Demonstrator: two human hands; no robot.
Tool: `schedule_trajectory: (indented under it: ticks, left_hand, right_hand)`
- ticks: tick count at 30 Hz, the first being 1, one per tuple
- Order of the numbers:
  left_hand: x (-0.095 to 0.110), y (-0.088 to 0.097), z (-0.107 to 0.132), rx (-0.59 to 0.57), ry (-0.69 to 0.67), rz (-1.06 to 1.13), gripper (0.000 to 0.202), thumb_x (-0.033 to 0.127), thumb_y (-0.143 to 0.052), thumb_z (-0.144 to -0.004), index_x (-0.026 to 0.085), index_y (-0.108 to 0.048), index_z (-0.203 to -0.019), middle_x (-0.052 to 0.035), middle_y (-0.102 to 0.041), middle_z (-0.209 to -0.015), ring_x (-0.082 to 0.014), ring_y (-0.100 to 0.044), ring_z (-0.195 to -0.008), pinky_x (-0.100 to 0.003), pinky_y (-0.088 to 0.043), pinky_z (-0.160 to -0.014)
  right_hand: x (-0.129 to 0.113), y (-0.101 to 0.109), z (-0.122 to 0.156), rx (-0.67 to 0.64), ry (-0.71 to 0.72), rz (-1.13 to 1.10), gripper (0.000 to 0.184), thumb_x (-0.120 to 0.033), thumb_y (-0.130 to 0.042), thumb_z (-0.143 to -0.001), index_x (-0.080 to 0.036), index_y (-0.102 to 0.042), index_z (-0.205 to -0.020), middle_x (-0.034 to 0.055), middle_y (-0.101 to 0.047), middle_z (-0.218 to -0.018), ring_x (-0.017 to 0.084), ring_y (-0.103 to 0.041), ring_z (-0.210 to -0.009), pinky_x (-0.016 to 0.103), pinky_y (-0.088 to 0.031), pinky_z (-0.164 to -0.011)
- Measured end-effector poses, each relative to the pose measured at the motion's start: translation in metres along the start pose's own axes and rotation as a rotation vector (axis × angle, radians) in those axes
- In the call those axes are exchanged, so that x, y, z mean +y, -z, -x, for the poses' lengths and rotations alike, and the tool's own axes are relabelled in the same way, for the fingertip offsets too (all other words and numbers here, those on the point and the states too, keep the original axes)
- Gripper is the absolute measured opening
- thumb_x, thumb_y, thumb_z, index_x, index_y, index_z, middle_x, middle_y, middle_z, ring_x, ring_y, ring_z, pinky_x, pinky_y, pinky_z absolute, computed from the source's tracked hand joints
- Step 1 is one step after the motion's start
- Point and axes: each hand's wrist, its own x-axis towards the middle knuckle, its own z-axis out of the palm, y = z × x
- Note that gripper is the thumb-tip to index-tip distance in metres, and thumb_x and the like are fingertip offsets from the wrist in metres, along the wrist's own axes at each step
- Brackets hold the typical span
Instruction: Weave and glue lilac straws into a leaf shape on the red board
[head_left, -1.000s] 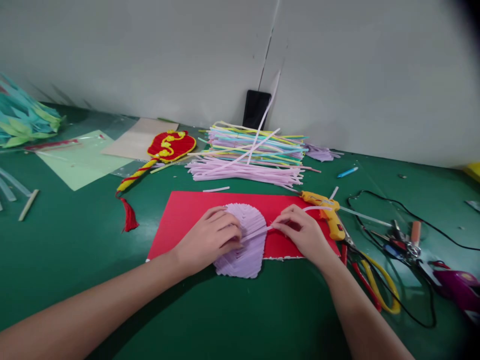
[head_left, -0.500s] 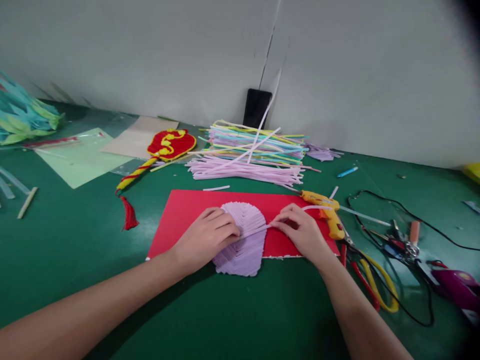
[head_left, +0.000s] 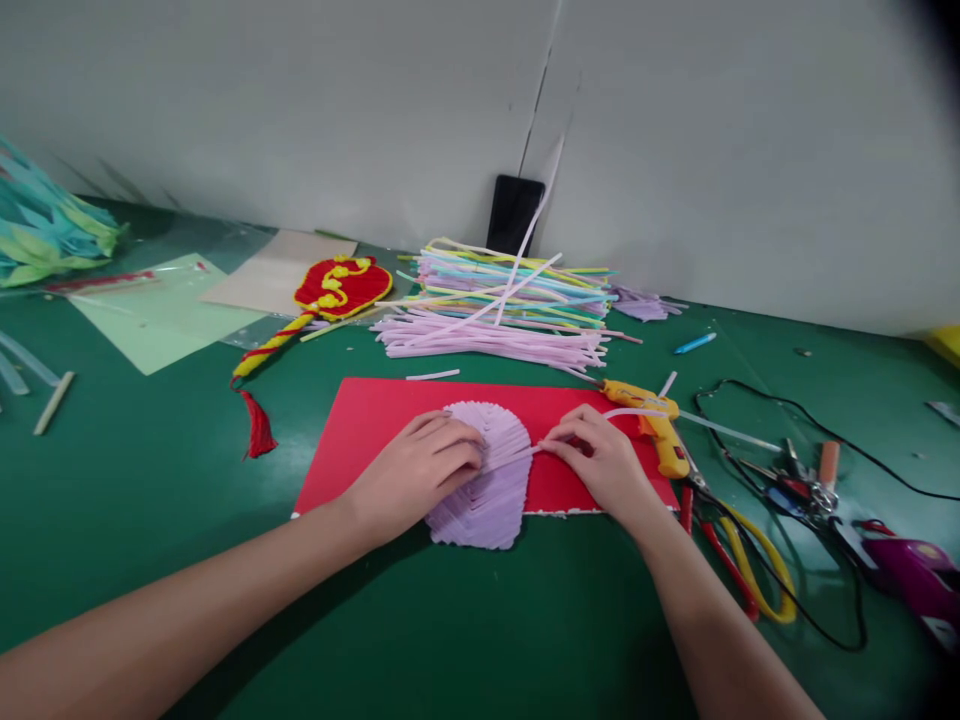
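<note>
Pinching a lilac pipe cleaner between thumb and fingertips, a worker's right hand holds the strip near the right edge of a ribbed lilac panel at a green table. The left hand lies over the panel's left side, its fingers bent and close together, the tips touching the ribbed surface — whether they also grip the strip's near end cannot be told. The strip crosses the panel at a slant, and its loose end curves out beyond the right hand toward a yellow glue gun. The panel lies mostly on a sheet of red card, its lower edge reaching past the card over the tabletop. Behind the card sits a pile of pastel pipe cleaners, with a black phone propped against the wall just beyond — and to the left rests a red and yellow fan with a red tassel hanging from its handle, near a pale green sheet
</note>
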Motion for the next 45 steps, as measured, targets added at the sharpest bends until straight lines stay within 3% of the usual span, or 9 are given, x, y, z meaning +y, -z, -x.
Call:
schedule_trajectory:
  ticks: [3,11,20,30,35,40,42,45]
  left_hand:
    - [-0.001,0.000,0.000,-0.006,0.010,0.037,0.012,0.022,-0.049,-0.094,0.020,-0.060,-0.091,-0.0014,-0.065,-0.103,-0.0147,-0.058,-0.100,-0.038,-0.037,-0.101]
    - [0.001,0.000,0.001,0.007,0.099,0.031,0.012,0.025,-0.054,-0.091,0.019,-0.063,-0.086,-0.0018,-0.064,-0.093,-0.0169,-0.058,-0.091,-0.032,-0.046,-0.083]
    - [0.001,0.000,0.003,0.006,0.057,-0.085,0.013,0.027,-0.052,-0.092,0.020,-0.063,-0.090,-0.0010,-0.065,-0.091,-0.0170,-0.058,-0.087,-0.032,-0.041,-0.082]
    - [0.002,-0.001,0.001,-0.008,0.062,-0.128,0.023,0.024,-0.045,-0.095,0.019,-0.061,-0.080,-0.0012,-0.061,-0.085,-0.0157,-0.055,-0.084,-0.032,-0.041,-0.079]
    - [0.008,0.001,0.006,-0.075,-0.051,-0.239,0.021,0.012,-0.041,-0.094,0.016,-0.061,-0.092,-0.0055,-0.063,-0.095,-0.0185,-0.057,-0.094,-0.035,-0.045,-0.089]
    - [0.026,0.001,0.013,-0.105,-0.095,-0.485,0.035,0.003,-0.036,-0.089,0.010,-0.056,-0.117,-0.0113,-0.064,-0.107,-0.0240,-0.059,-0.103,-0.039,-0.045,-0.095]
    - [0.033,-0.002,0.016,-0.097,-0.078,-0.529,0.036,0.007,-0.038,-0.091,0.008,-0.053,-0.124,-0.0124,-0.064,-0.110,-0.0262,-0.059,-0.105,-0.042,-0.043,-0.097]
    - [0.044,-0.009,0.020,-0.079,-0.018,-0.535,0.037,0.026,-0.041,-0.095,0.009,-0.054,-0.125,-0.0147,-0.061,-0.117,-0.0299,-0.058,-0.109,-0.044,-0.042,-0.098]
  right_hand:
    - [0.000,0.000,0.000,0.003,0.003,-0.004,0.021,-0.039,-0.059,-0.086,-0.021,-0.066,-0.077,0.0031,-0.057,-0.080,0.015,-0.056,-0.070,0.028,-0.046,-0.060]
    - [0.001,-0.001,0.000,0.010,0.007,0.001,0.018,-0.036,-0.060,-0.086,-0.021,-0.066,-0.077,0.0030,-0.057,-0.081,0.015,-0.056,-0.070,0.028,-0.046,-0.060]
    - [0.001,-0.001,0.001,0.004,0.001,-0.008,0.014,-0.032,-0.061,-0.086,-0.021,-0.066,-0.078,0.0020,-0.056,-0.080,0.014,-0.055,-0.068,0.027,-0.045,-0.059]
    - [0.000,-0.001,0.000,0.003,-0.005,0.007,0.010,-0.027,-0.063,-0.085,-0.020,-0.066,-0.078,0.0016,-0.055,-0.081,0.013,-0.053,-0.067,0.026,-0.044,-0.060]
    - [-0.002,-0.001,0.000,0.010,-0.008,0.013,0.017,-0.035,-0.060,-0.086,-0.021,-0.066,-0.077,0.0025,-0.055,-0.080,0.014,-0.053,-0.067,0.028,-0.045,-0.059]
    - [-0.004,-0.001,0.000,0.017,-0.010,0.012,0.021,-0.040,-0.059,-0.086,-0.022,-0.066,-0.077,0.0029,-0.056,-0.079,0.014,-0.053,-0.065,0.028,-0.046,-0.058]
    - [-0.004,0.000,0.000,0.014,-0.010,0.008,0.021,-0.039,-0.059,-0.086,-0.022,-0.066,-0.077,0.0029,-0.056,-0.079,0.014,-0.053,-0.065,0.028,-0.045,-0.058]
    - [-0.003,0.000,0.000,0.009,-0.020,0.000,0.020,-0.039,-0.060,-0.086,-0.022,-0.066,-0.078,0.0027,-0.056,-0.080,0.014,-0.053,-0.066,0.028,-0.045,-0.059]
